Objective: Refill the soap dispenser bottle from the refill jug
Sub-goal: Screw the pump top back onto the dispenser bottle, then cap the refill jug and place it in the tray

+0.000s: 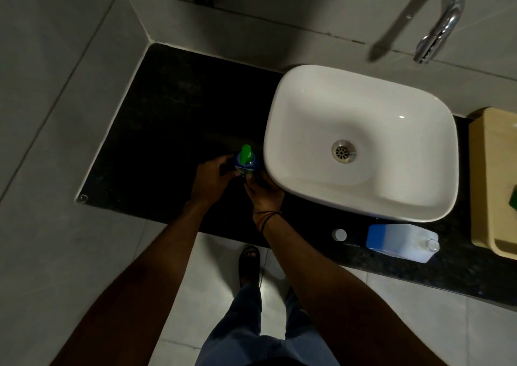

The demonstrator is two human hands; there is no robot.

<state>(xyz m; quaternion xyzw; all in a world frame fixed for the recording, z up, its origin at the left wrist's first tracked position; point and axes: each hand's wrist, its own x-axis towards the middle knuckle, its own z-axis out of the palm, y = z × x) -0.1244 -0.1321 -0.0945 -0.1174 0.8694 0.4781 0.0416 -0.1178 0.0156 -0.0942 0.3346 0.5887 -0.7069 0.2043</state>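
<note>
The soap dispenser bottle (pixel 245 164) is seen upright on the dark speckled surface (pixel 167 130), just beside the left rim of the white basin (pixel 361 141). Its green pump head (pixel 246 154) is in place on top; a blue body with a white-green label is visible below it.

The bottle is held from both sides. The left hand (pixel 211 179) is wrapped on the bottle's left side, grip clenched on the body. The right hand (pixel 264 190) is pressed against the bottle's near-right side, in the gap next to the basin wall; fingers are curled on the lower body, so its grip is also closed on the bottle. A dark thread band (pixel 265 216) is worn at the right wrist.

The refill jug (pixel 400 242) is seen well apart from the bottle, at the surface's near edge in front of the basin. It is translucent white with a blue label, and its mouth is uncapped. A small white cap (pixel 339 234) lies just left of the jug, not touching it.

A beige tray (pixel 486 186) is placed at the right edge of the view, beside the basin. A chrome tap (pixel 439 26) is mounted on the tiled wall above the basin. A sandalled foot (pixel 249 262) is visible on the floor below the surface edge.
</note>
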